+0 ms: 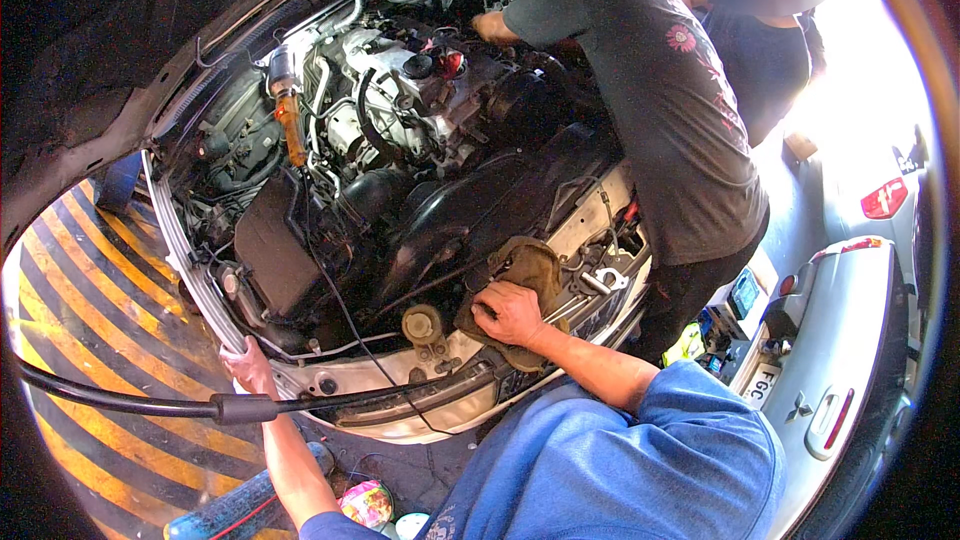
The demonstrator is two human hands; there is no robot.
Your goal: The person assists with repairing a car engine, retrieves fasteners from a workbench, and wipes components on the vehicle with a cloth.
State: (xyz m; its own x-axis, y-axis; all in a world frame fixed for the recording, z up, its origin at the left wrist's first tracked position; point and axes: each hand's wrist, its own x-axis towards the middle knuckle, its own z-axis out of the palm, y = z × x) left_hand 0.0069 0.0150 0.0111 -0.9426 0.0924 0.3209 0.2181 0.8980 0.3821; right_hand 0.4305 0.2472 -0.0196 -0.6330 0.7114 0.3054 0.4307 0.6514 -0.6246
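My left hand (247, 363) grips the left edge of the car's body (200, 295) near the front corner, partly behind a black bar (120, 395). My right hand (505, 315) rests on a crumpled olive-brown cloth (530, 265) on the front of the engine bay, its fingers curled onto the fabric. A pale cap (422, 325) sits just left of that hand. Further back lie the engine (400, 100) with black hoses and an orange work lamp (291, 128), from which a thin dark cord runs down over the front.
The raised hood (80, 60) arches overhead. A co-worker in dark grey (660, 140) leans into the bay, hand on the engine; another person (760, 80) stands behind. A silver vehicle (835, 330) is at right; a blue cylinder (230, 510) lies on the striped floor (100, 300).
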